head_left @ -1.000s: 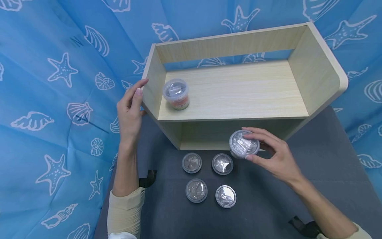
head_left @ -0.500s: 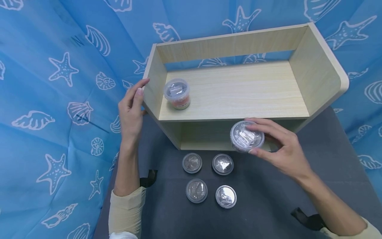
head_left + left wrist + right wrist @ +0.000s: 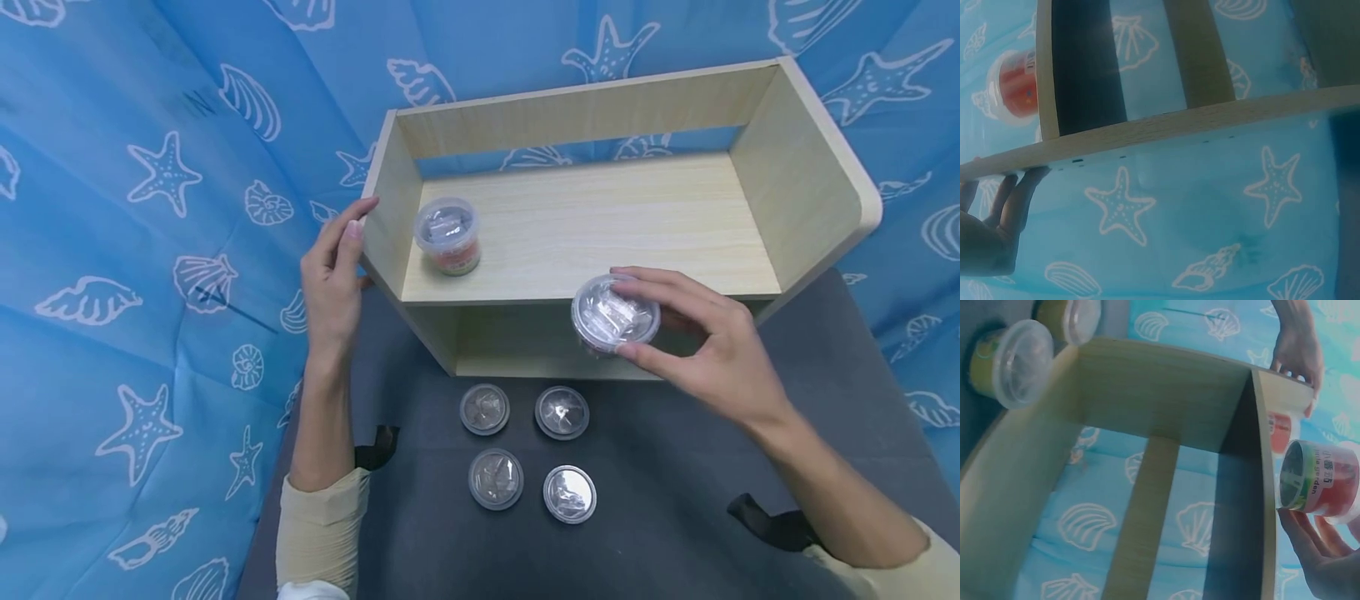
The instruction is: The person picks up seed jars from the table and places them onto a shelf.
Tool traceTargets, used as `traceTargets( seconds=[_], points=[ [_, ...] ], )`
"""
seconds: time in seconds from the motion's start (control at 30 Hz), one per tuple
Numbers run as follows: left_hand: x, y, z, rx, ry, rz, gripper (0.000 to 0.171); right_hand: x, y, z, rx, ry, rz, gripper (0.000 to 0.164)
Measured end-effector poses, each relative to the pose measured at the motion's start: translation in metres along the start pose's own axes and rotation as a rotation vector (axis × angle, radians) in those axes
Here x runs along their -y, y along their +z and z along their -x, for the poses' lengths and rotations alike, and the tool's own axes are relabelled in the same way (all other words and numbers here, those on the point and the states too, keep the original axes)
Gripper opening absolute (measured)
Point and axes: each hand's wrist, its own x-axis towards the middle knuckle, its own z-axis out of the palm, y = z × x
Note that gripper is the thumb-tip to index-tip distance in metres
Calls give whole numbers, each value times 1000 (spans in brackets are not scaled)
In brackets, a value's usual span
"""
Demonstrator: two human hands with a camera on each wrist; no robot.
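My right hand [image 3: 697,333] grips a small lidded plastic cup [image 3: 611,312] around its rim, fingers on the far side and thumb on the near side. In the head view the cup overlaps the front edge of the upper board of the pale wooden shelf [image 3: 615,208]. A red label with printed words, "little garden" among them, shows on the cup [image 3: 1329,481] in the right wrist view. My left hand [image 3: 333,267] touches the shelf's left side panel from outside with extended fingers. A similar cup [image 3: 450,237] stands at the upper board's left end.
Several more lidded cups stand on the dark table in two rows before the shelf, such as a back-left cup [image 3: 484,409] and a front-right cup [image 3: 570,494]. A blue shell-patterned curtain [image 3: 187,333] hangs behind and to both sides. The shelf's lower compartment [image 3: 517,342] faces the cups.
My right hand has raised the cup from over the table in front of the shelf up to the upper board's front edge. My left hand keeps its place on the side panel.
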Motion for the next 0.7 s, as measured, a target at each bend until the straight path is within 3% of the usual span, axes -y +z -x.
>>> traceTargets(
  seconds=[0.2,0.7],
  points=[
    [1,0,0,-1,2,9,35,4,3,-14,-16,-3,49,70],
    [2,-1,0,4,0,-3,35,6,6,-44,-49,55,30,59]
  ],
)
